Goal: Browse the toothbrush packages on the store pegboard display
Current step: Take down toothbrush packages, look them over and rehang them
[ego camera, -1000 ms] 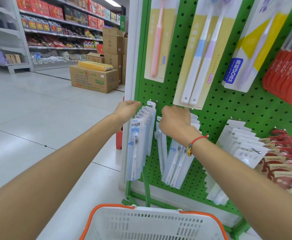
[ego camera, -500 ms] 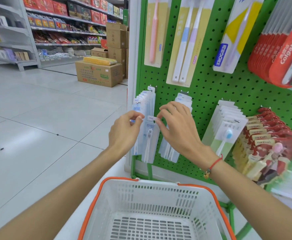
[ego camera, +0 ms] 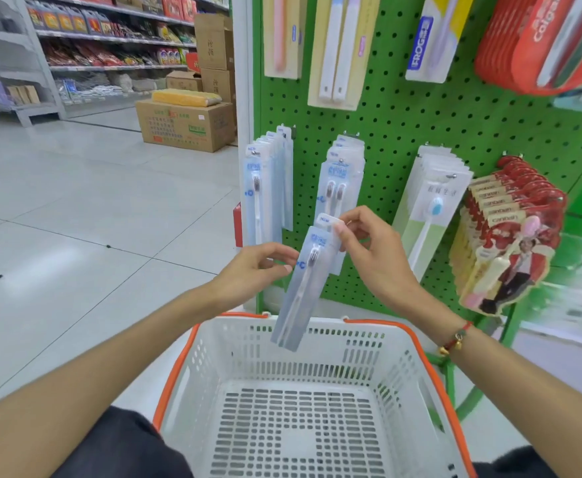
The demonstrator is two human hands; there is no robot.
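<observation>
White basket (ego camera: 417,367) with orange rim nearest, low centre. Just above its far rim, single toothbrush package (ego camera: 301,288) tilted, off the pegs. Right hand (ego camera: 374,260) pinches the package's top tab between thumb and fingertips; left hand (ego camera: 251,270) pinches its left edge, other fingers loosely curled. Behind the package, green pegboard (ego camera: 403,132) with hanging toothbrush packs (ego camera: 269,188), twin-brush packs (ego camera: 343,181), red packs (ego camera: 510,236) to its right. Cardboard box (ego camera: 186,124) on the floor, far left of the pegboard.
</observation>
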